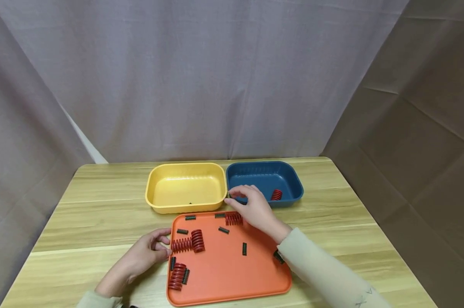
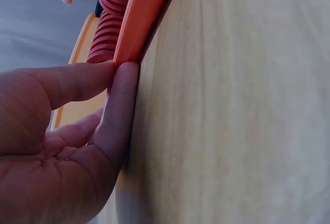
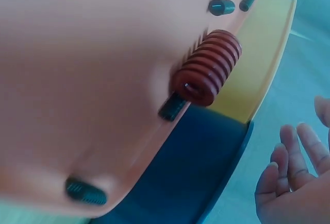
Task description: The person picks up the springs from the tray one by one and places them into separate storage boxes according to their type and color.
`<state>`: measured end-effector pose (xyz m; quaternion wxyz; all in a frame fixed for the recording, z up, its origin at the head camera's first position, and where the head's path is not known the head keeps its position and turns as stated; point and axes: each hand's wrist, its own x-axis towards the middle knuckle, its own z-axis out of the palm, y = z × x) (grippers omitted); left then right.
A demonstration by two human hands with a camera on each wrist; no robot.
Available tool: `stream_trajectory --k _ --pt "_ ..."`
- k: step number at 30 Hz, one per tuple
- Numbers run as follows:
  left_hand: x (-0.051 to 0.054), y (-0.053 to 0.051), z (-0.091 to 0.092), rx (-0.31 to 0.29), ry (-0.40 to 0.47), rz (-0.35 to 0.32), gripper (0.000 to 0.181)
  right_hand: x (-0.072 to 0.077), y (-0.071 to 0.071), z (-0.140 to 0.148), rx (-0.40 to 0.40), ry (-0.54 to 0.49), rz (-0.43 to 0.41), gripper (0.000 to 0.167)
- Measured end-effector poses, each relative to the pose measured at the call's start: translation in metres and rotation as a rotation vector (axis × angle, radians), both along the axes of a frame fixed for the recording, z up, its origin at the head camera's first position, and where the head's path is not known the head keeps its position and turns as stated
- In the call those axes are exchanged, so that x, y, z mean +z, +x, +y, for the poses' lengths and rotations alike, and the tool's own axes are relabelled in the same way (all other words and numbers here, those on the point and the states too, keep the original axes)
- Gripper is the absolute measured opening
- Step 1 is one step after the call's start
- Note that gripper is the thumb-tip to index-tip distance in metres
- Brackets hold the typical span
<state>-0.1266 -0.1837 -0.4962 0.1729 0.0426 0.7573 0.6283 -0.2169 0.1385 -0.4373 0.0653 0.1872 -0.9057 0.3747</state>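
Note:
The left hand pinches the left rim of the orange tray; in the left wrist view its thumb and a finger meet on the tray's edge. Red springs and small dark springs lie on the tray. The right hand hovers palm down where the yellow bin and blue bin meet. In the right wrist view the right hand has its fingers apart, with no object visible in it. One red spring lies in the blue bin.
Both bins stand side by side behind the tray on the wooden table. A small dark bit shows in the yellow bin. The right forearm passes over the tray's right side, by a dark spring. Grey curtains hang behind.

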Motion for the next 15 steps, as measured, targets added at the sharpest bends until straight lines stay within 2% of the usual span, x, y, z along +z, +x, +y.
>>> stream_trajectory --k 8,15 --pt "-0.002 -0.001 0.0 0.003 -0.004 -0.006 0.068 -0.005 0.011 0.036 0.039 -0.03 0.027 0.034" --pt "-0.001 -0.001 -0.001 -0.001 -0.011 -0.007 0.067 -0.007 0.022 0.068 0.018 -0.036 0.012 0.03"
